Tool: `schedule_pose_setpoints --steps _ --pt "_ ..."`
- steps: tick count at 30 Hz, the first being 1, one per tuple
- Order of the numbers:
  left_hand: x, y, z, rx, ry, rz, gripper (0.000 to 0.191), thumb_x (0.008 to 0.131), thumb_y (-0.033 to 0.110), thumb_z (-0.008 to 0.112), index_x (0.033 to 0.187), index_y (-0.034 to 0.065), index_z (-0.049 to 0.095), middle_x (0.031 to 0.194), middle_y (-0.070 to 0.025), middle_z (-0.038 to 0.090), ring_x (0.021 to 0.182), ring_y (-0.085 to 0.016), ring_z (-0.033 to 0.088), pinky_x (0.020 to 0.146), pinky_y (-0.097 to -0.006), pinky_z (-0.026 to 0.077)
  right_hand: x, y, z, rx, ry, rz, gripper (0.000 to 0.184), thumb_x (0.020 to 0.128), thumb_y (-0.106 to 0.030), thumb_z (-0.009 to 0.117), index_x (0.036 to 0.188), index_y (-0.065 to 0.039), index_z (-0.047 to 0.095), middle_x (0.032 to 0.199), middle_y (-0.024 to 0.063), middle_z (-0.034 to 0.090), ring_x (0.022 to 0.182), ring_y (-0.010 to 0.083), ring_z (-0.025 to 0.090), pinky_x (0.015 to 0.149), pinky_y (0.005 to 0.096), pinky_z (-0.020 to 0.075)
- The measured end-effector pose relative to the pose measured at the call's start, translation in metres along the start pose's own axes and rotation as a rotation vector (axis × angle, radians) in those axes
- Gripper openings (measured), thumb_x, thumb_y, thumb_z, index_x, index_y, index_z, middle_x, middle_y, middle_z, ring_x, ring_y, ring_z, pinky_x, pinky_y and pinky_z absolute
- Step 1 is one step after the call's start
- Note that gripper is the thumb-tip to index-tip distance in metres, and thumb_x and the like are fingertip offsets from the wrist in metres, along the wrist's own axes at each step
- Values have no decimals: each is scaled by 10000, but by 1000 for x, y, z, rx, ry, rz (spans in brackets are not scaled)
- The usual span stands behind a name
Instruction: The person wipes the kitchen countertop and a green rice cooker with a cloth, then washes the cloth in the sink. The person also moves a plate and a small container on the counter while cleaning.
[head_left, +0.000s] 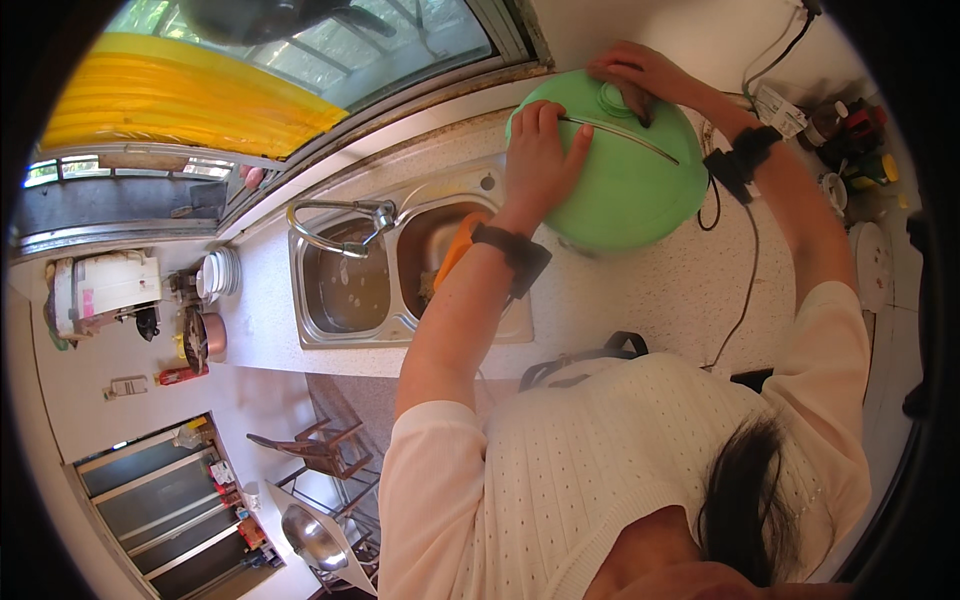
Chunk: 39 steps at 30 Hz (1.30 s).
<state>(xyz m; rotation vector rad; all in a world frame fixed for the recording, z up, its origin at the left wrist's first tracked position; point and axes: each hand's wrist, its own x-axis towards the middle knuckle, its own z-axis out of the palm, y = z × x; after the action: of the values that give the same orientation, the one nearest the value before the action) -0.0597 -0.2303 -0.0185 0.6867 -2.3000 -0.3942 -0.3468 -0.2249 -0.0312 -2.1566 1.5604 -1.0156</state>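
Observation:
In front of me, above the countertop, is a large round green plastic lid (622, 195) with a ringed knob (615, 100). A thin curved metal rod (637, 141) runs across its face. My left hand (538, 154) lies on the lid's left side, fingers near its edge and thumb by the rod's end. At the far edge, my right hand (637, 71) bends over the lid beside the knob. Something brownish under its fingers is in shadow; I cannot tell whether it is a cloth or part of the hand. What lies beneath the lid is mostly hidden.
A double steel sink (345, 292) with a faucet (337, 225) is on the left; cloudy water stands in one basin. An orange plastic item (457, 251) sits in the other. Stacked white bowls (220, 274) stand farther left. A cable (752, 277) crosses the countertop (660, 300) at right.

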Motion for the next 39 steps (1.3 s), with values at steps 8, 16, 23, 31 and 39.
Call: schedule_pose_setpoints --steps 8,16,23,31,39 --pt "-1 2 -1 -1 7 -12 428 942 431 547 1111 39 517 1134 -156 528 1074 -367 493 934 -448 414 -30 -11 -21 -19 -37 15 230 956 -175 603 1152 -66 654 1139 68 591 1027 225 573 931 321 455" --pt "-1 3 -4 4 -11 -16 442 935 440 556 1116 39 518 1147 -157 525 1089 -369 493 923 -452 428 -11 -42 -12 -58 -78 -195 296 905 -137 600 1196 -95 633 1168 62 588 1074 232 549 957 338 441" --pt "-2 2 -2 -2 2 -15 448 932 445 557 1115 38 520 1149 -155 520 1099 -370 496 914 -447 439 -16 -59 -40 166 -285 -86 605 713 -39 689 1297 -71 536 1440 83 457 1375 240 389 1134 355 344" --pt "-3 2 -2 2 15 -9 442 932 443 553 1110 39 527 1144 -152 525 1102 -368 492 918 -444 437 -9 -83 -31 -272 -189 -200 655 656 -98 790 1255 -92 527 1459 90 419 1302 287 466 1061 385 426" --pt "-2 0 1 18 26 1 441 931 440 554 1099 32 533 1146 -153 533 1106 -365 484 940 -453 420 -14 -93 -19 -416 -125 -11 556 749 -308 767 1197 -97 516 1072 161 598 1021 366 592 830 452 501"
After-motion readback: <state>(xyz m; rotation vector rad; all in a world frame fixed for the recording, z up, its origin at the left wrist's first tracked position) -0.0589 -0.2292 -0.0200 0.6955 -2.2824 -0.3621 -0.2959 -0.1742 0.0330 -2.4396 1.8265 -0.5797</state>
